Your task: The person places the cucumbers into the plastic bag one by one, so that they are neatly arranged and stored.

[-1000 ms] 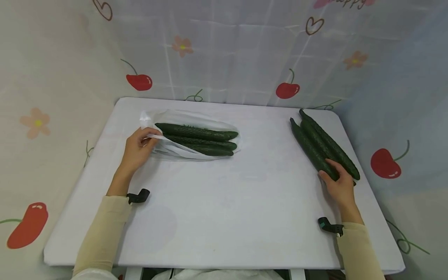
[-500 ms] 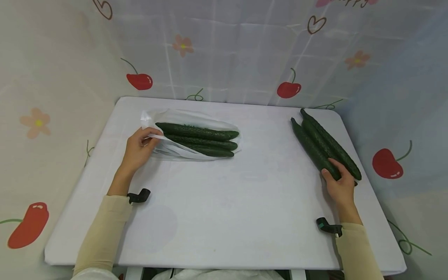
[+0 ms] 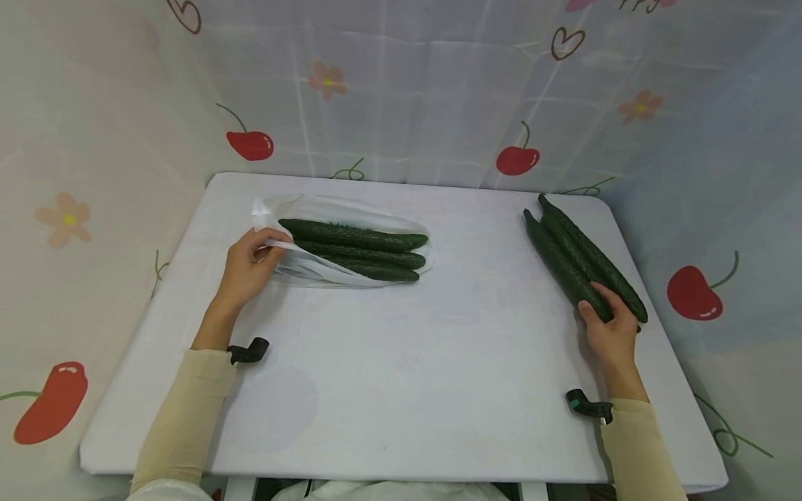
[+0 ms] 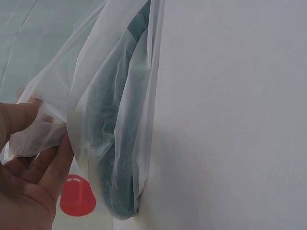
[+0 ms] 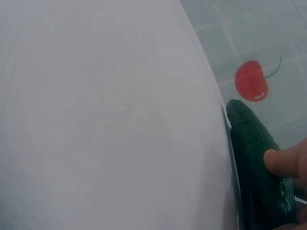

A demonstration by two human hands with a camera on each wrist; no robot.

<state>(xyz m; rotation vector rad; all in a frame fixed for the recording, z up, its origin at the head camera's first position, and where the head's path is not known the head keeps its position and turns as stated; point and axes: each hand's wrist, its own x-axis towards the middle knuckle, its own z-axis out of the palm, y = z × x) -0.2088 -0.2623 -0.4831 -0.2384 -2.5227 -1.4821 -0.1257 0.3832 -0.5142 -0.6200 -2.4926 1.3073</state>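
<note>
At the table's left, three dark green cucumbers (image 3: 360, 255) lie side by side in a thin white plastic bag (image 3: 313, 273). My left hand (image 3: 247, 268) pinches the edge of the bag's mouth between thumb and fingers. Through the bag's film the cucumbers (image 4: 108, 124) look bluish in the left wrist view. On the right, my right hand (image 3: 610, 330) grips the near end of the leftmost cucumber (image 3: 557, 264) of a second group. Its thumb presses that cucumber (image 5: 254, 158) in the right wrist view. Two more cucumbers (image 3: 595, 254) lie against it, their near ends partly behind the hand.
Everything lies on a white-covered table (image 3: 401, 390) with rounded corners. A pale curtain (image 3: 401, 90) printed with cherries, flowers and hearts hangs around the back and sides. Black wrist cameras sit on the left cuff (image 3: 248, 351) and right cuff (image 3: 589, 406).
My right hand and the cucumber it grips have shifted very slightly to the right. The left hand, the bag and its cucumbers stay practically the same.
</note>
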